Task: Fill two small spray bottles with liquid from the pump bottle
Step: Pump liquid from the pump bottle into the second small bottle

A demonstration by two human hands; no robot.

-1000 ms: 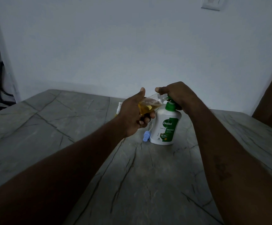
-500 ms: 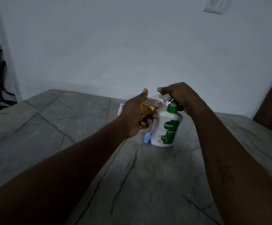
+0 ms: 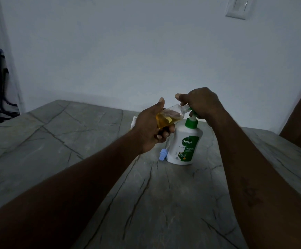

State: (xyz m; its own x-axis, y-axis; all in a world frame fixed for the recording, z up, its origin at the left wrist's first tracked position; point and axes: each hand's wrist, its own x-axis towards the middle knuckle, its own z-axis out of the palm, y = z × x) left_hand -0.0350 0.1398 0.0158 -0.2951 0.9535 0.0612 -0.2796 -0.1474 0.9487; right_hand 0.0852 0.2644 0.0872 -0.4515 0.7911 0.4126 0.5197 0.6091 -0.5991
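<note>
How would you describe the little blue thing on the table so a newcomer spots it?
On the grey veined table stands a white Dettol pump bottle with a green collar. Right beside its base, on the left as the camera sees it, lies the small blue cap. It is the only blue thing there, and far smaller than the bottle.
</note>
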